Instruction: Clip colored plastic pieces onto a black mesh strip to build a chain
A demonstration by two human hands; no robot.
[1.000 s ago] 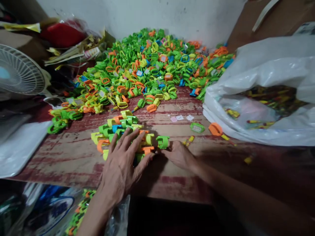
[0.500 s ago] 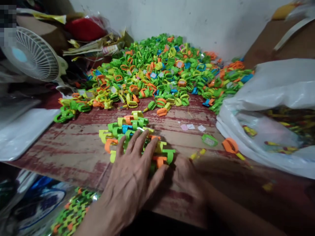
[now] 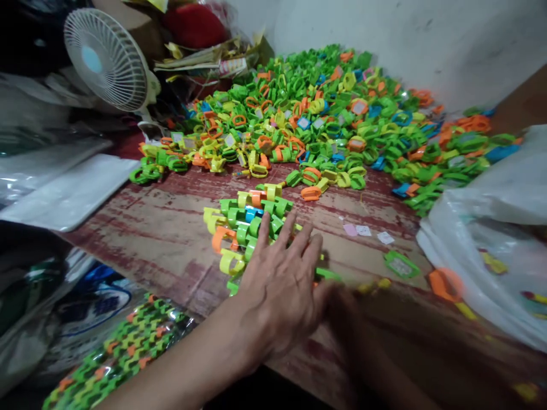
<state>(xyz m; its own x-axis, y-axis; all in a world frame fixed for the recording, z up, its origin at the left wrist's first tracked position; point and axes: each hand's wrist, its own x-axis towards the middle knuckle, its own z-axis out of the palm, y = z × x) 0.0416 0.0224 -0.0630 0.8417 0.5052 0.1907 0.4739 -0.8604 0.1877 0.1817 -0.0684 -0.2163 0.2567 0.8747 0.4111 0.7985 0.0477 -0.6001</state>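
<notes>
My left hand [image 3: 280, 285] lies flat, fingers stretched and slightly apart, on a small cluster of coloured plastic rings [image 3: 243, 222] near the front of the worn red table [image 3: 162, 233]. My right hand [image 3: 348, 310] sits just right of it at the table's near edge, dark and smeared by motion, so its fingers cannot be made out. A large heap of green, yellow, orange and blue rings [image 3: 333, 114] covers the back of the table up to the wall.
A white fan [image 3: 109, 60] stands at the back left. A white plastic bag [image 3: 491, 239] lies at right, with a green ring [image 3: 399, 265] and an orange ring [image 3: 444, 283] before it. Small paper squares [image 3: 367, 230] lie loose. A bag of packed rings [image 3: 123, 353] lies below left.
The view has swung left and my left hand has slid further over the small cluster, covering more of it. My right hand has drawn in close beside it and blurred.
</notes>
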